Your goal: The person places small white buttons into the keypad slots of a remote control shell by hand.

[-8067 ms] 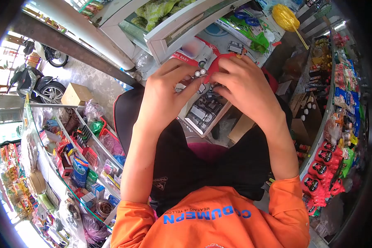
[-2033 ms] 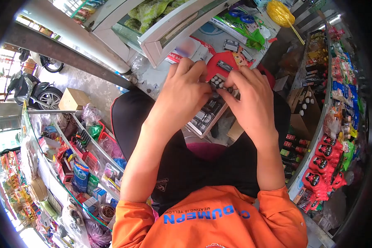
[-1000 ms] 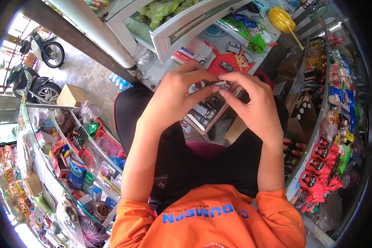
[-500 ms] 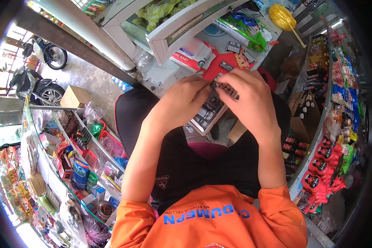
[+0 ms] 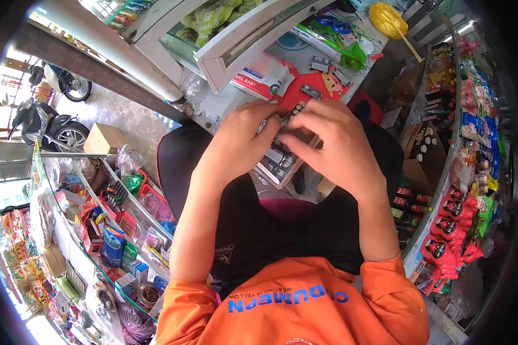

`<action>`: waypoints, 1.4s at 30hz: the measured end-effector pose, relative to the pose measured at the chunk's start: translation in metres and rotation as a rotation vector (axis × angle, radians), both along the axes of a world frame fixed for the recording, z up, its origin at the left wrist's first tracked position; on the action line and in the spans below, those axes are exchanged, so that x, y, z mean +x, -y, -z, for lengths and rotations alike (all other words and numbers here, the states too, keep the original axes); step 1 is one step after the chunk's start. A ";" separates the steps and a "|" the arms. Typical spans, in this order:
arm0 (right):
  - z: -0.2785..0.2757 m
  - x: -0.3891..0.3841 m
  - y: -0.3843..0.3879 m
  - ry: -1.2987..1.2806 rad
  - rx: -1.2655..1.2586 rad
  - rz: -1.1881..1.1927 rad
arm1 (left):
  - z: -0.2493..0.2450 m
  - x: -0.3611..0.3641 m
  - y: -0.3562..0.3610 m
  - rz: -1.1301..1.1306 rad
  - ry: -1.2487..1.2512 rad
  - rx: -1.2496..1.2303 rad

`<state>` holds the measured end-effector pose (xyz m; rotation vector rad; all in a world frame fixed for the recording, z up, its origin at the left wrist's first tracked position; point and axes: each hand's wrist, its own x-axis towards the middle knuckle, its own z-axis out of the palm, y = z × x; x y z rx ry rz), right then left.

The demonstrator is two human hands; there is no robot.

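Note:
My left hand (image 5: 244,138) is at the left side of a small open box (image 5: 279,170) that holds several dark and silver metal pieces. Its fingers are bent together near the box's upper end, and what they pinch is too small to make out. My right hand (image 5: 331,138) hovers over the box's right side, thumb and fingers apart, with nothing visible between them. Just beyond the fingers, a small silver metal piece (image 5: 311,91) lies on a red sheet (image 5: 296,92). Another metal piece (image 5: 319,64) rests farther back on the counter.
A white cabinet door (image 5: 213,72) hangs open ahead. A red and white baby package (image 5: 262,77) and a green package (image 5: 334,43) lie on the counter. Glass shelves of goods (image 5: 112,244) stand at left, red bottles (image 5: 440,250) at right. Motorbikes (image 5: 54,126) are parked far left.
My right hand's fingers have spread and its thumb has moved down and left over the box. My left hand has shifted slightly left.

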<state>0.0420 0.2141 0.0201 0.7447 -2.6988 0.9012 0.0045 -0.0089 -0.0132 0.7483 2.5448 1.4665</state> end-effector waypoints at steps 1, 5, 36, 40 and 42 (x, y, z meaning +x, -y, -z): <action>-0.001 0.001 0.000 -0.001 0.000 0.001 | 0.001 0.000 0.000 0.001 -0.001 0.000; -0.006 0.010 0.004 0.028 0.077 -0.033 | -0.002 0.002 0.001 -0.030 0.008 0.009; -0.021 0.004 -0.006 0.307 -0.177 0.147 | 0.001 0.002 -0.003 -0.074 -0.017 0.016; -0.004 -0.002 -0.004 0.142 -0.001 0.122 | 0.001 0.001 -0.001 -0.056 -0.027 -0.018; 0.002 -0.006 -0.002 0.065 0.051 0.121 | 0.002 0.001 0.000 -0.048 -0.034 -0.015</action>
